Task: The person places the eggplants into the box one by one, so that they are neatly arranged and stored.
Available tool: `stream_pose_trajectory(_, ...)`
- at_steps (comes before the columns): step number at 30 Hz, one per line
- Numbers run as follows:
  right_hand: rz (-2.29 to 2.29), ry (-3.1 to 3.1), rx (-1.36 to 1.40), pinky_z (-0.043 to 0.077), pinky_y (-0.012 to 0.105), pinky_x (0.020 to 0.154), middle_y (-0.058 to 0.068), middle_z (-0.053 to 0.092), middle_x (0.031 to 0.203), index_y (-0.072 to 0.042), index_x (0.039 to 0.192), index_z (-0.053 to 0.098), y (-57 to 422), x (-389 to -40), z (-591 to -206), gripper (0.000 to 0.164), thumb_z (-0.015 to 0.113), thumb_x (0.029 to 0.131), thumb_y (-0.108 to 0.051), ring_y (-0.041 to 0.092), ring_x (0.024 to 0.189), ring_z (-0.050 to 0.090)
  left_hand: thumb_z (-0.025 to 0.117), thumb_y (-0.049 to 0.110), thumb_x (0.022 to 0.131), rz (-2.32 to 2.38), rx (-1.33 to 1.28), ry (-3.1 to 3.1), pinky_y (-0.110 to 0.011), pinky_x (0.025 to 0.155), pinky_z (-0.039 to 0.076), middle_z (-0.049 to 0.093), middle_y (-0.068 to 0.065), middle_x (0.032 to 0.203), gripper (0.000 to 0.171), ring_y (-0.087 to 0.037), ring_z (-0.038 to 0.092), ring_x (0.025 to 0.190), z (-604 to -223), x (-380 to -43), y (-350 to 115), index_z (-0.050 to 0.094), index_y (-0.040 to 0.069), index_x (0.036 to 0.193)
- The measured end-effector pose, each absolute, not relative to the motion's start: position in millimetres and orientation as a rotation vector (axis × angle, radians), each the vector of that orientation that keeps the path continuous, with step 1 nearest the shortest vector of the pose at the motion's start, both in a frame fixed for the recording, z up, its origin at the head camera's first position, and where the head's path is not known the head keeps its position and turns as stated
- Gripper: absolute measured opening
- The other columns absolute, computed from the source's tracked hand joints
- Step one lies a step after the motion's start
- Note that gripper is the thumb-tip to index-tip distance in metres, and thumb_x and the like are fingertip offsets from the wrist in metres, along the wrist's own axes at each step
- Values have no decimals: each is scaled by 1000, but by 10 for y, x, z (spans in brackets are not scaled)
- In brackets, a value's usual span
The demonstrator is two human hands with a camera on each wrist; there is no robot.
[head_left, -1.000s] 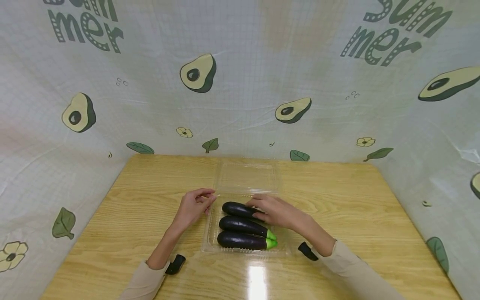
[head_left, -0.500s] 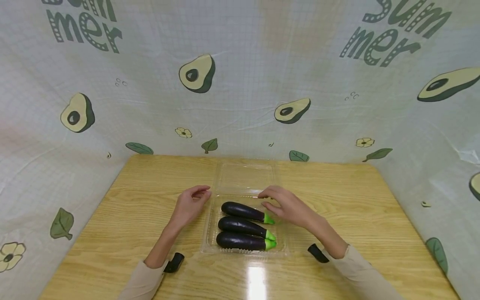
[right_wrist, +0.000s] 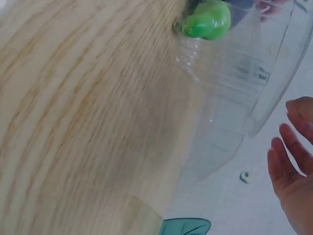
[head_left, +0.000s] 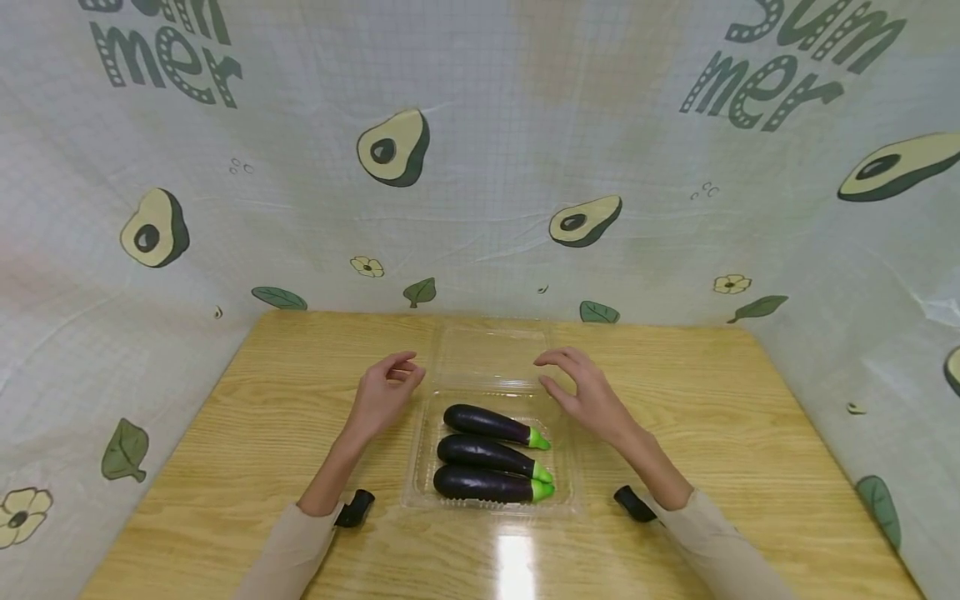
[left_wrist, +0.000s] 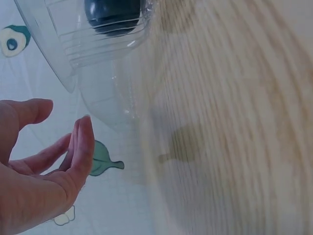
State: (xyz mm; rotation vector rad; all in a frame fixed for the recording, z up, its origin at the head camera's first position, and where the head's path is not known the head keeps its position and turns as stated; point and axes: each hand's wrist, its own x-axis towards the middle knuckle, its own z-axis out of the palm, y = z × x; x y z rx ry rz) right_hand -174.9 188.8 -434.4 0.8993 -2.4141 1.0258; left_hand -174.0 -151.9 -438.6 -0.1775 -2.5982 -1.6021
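Observation:
Three dark purple eggplants with green stem ends lie side by side in a clear plastic clamshell box: the far eggplant (head_left: 486, 422), the middle eggplant (head_left: 483, 452) and the near eggplant (head_left: 482, 483). The box's lid (head_left: 491, 354) is folded back flat on the table behind its base (head_left: 564, 479). My left hand (head_left: 381, 398) hovers beside the left edge of the lid, fingers loosely bent and holding nothing. Across from it, my right hand (head_left: 588, 396) is by the lid's right edge, thumb and fingers spread apart. Both wrist views show each hand apart from the plastic.
The wooden table (head_left: 697, 417) carries the box near its middle. A pale cloth (head_left: 487, 167) printed with avocados and leaves hangs behind it and along both sides. Black straps (head_left: 354, 508) show at the wrists, under beige sleeves.
My right hand has let go of the far eggplant and moved back and right, to the lid's side. My left hand has shifted slightly away, toward the lid's left edge.

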Motion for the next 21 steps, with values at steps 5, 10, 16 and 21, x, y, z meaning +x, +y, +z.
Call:
stream_pose_trajectory(5, 1091, -2414, 802, 51, 50, 96, 13, 67, 122, 2, 121, 69, 1931, -1840, -4413, 27, 73, 94, 1, 33, 117, 60, 70, 23, 100, -1596, -166, -2608, -41, 84, 59, 68, -18, 114, 46, -32, 67, 104, -4394, -1829, -1511, 62, -3, 137)
stream_pose_trajectory(10, 1162, -2434, 711, 51, 50, 95, 16, 66, 125, 2, 125, 67, 1963, -1899, -4471, 31, 73, 95, -1, 33, 120, 59, 70, 26, 100, -1612, -134, -2629, -41, 84, 58, 68, -17, 117, 47, -32, 66, 108, -4415, -1919, -1497, 62, -1, 138)
stream_pose_trajectory(16, 1249, -2470, 640, 51, 58, 96, 22, 61, 130, 6, 130, 63, 1986, -1946, -4522, 36, 71, 97, -4, 38, 121, 57, 68, 26, 102, -1685, -135, -2654, -47, 92, 55, 65, -20, 124, 50, -35, 63, 114, -4455, -1991, -1497, 58, -2, 141)
stream_pose_trajectory(21, 1278, -2529, 581, 51, 58, 98, 25, 57, 135, 7, 135, 59, 2002, -1987, -4568, 39, 68, 100, -9, 42, 122, 55, 66, 26, 103, -1706, -169, -2677, -49, 96, 54, 63, -23, 127, 53, -37, 61, 118, -4515, -2047, -1502, 54, -5, 144)
